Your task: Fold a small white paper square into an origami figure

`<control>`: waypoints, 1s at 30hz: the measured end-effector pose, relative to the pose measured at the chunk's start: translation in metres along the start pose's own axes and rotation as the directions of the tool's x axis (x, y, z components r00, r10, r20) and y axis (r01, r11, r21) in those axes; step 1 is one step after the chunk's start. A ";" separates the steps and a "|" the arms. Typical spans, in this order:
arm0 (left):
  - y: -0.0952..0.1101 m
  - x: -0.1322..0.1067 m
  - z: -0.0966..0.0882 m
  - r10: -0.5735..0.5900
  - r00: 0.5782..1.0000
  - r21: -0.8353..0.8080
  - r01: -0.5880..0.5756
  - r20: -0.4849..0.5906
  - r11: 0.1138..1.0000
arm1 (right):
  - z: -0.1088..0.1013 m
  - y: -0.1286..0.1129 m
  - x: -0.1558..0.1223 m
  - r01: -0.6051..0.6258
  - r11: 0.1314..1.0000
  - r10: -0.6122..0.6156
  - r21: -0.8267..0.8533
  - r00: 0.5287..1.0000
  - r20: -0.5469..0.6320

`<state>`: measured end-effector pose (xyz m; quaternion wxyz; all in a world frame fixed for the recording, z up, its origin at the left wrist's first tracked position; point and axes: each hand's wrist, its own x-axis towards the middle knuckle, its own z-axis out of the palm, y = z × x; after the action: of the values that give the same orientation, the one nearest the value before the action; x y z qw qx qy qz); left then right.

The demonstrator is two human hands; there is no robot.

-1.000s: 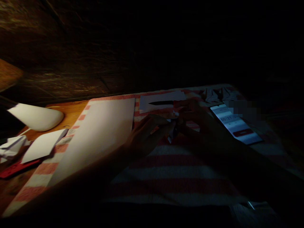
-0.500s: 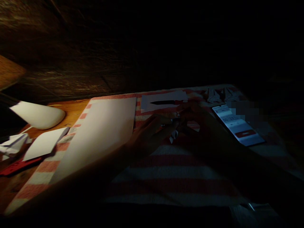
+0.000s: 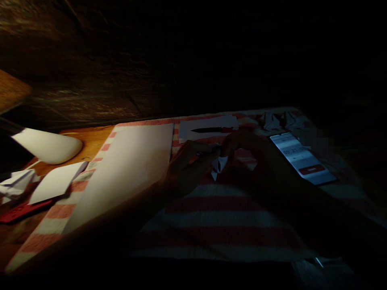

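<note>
The scene is very dark. My left hand (image 3: 189, 167) and my right hand (image 3: 248, 155) meet over a red-and-white striped cloth (image 3: 217, 217). Both pinch a small folded piece of white paper (image 3: 218, 164) between their fingertips, held just above the cloth. Behind the hands a knife (image 3: 208, 129) with a dark blade lies on a white paper strip (image 3: 208, 123).
A large white sheet (image 3: 130, 169) lies left of the hands. A lit phone (image 3: 302, 158) showing a timer lies to the right. Folded paper figures (image 3: 279, 119) sit at the back right. A white lamp (image 3: 46, 145), paper scraps (image 3: 56, 181) and a red card (image 3: 21, 209) are at the far left.
The hands have shifted slightly and turned the small paper; more of its white folded point now shows between the fingertips. Everything else stays put.
</note>
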<state>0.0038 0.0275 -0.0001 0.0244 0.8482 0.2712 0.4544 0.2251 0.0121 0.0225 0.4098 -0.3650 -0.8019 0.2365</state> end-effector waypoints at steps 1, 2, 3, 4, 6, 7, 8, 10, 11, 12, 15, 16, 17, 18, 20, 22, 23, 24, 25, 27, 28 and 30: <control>-0.001 -0.001 0.000 0.028 1.000 0.028 -0.028 0.002 0.999 | 0.000 0.001 0.000 0.014 1.000 -0.015 -0.015 1.000 -0.024; -0.002 -0.002 0.000 0.060 0.998 0.054 -0.061 0.005 0.997 | 0.000 0.002 0.000 0.027 0.999 -0.028 -0.028 0.999 -0.044; -0.004 -0.003 0.000 0.089 0.996 0.076 -0.090 0.006 0.993 | 0.000 0.003 0.000 0.042 0.998 -0.044 -0.036 0.997 -0.060; -0.005 -0.004 -0.001 0.112 0.994 0.094 -0.112 0.006 0.989 | 0.000 0.004 0.000 0.060 0.997 -0.063 -0.042 0.996 -0.067; -0.006 -0.006 -0.001 0.132 0.991 0.115 -0.132 0.006 0.985 | -0.001 0.006 -0.002 0.107 0.992 -0.111 -0.061 0.991 -0.079; -0.006 -0.007 -0.001 0.132 0.991 0.120 -0.131 0.002 0.984 | -0.001 0.006 -0.002 0.125 0.989 -0.132 -0.079 0.988 -0.086; -0.006 -0.008 -0.001 0.133 0.991 0.124 -0.132 -0.001 0.984 | -0.001 0.007 -0.003 0.136 0.986 -0.146 -0.100 0.985 -0.093; -0.006 -0.008 -0.002 0.140 0.990 0.126 -0.139 -0.003 0.982 | -0.002 0.008 -0.004 0.155 0.978 -0.170 -0.141 0.981 -0.096; -0.005 -0.008 -0.002 0.141 0.990 0.126 -0.140 -0.004 0.982 | -0.002 0.008 -0.004 0.165 0.974 -0.181 -0.156 0.979 -0.092; -0.005 -0.008 -0.003 0.140 0.990 0.124 -0.139 -0.001 0.982 | -0.002 0.009 -0.005 0.176 0.971 -0.192 -0.164 0.978 -0.086; -0.006 -0.009 -0.003 0.132 0.991 0.113 -0.132 0.005 0.985 | -0.001 0.009 -0.005 0.201 0.965 -0.216 -0.165 0.974 -0.075; -0.006 -0.009 -0.003 0.129 0.992 0.110 -0.128 0.004 0.986 | -0.002 0.009 -0.005 0.199 0.965 -0.214 -0.170 0.974 -0.076; -0.007 -0.010 -0.003 0.128 0.992 0.109 -0.127 0.003 0.986 | -0.002 0.008 -0.005 0.198 0.964 -0.215 -0.179 0.973 -0.080; -0.007 -0.010 -0.003 0.126 0.992 0.109 -0.125 0.001 0.986 | -0.002 0.007 -0.005 0.197 0.961 -0.216 -0.194 0.973 -0.084; -0.008 -0.011 -0.003 0.124 0.992 0.108 -0.123 -0.002 0.987 | -0.003 0.005 -0.004 0.189 0.953 -0.215 -0.236 0.972 -0.091; -0.008 -0.011 -0.003 0.125 0.992 0.106 -0.124 -0.003 0.987 | -0.003 0.004 -0.003 0.186 0.947 -0.219 -0.263 0.970 -0.103; -0.007 -0.010 -0.002 0.124 0.992 0.105 -0.123 -0.004 0.987 | -0.003 0.004 -0.004 0.186 0.945 -0.221 -0.267 0.970 -0.106; -0.007 -0.010 -0.002 0.126 0.992 0.101 -0.125 -0.007 0.987 | -0.002 0.004 -0.004 0.195 0.944 -0.230 -0.268 0.967 -0.107; -0.007 -0.010 -0.002 0.126 0.992 0.098 -0.125 -0.007 0.987 | -0.002 0.004 -0.005 0.211 0.940 -0.246 -0.266 0.964 -0.104; -0.007 -0.011 -0.003 0.123 0.992 0.087 -0.122 -0.011 0.989 | -0.001 0.005 -0.006 0.248 0.930 -0.282 -0.272 0.955 -0.090; -0.007 -0.011 -0.003 0.123 0.992 0.081 -0.122 -0.004 0.989 | -0.001 0.005 -0.007 0.267 0.922 -0.302 -0.279 0.949 -0.088; -0.007 -0.011 -0.003 0.126 0.992 0.072 -0.127 0.014 0.989 | -0.001 0.006 -0.008 0.289 0.913 -0.325 -0.286 0.942 -0.085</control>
<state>-0.0070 0.0276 -0.0090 -0.0342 0.8660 0.2333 0.4410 0.2310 0.0095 0.0150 0.4398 -0.3013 -0.8454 0.0333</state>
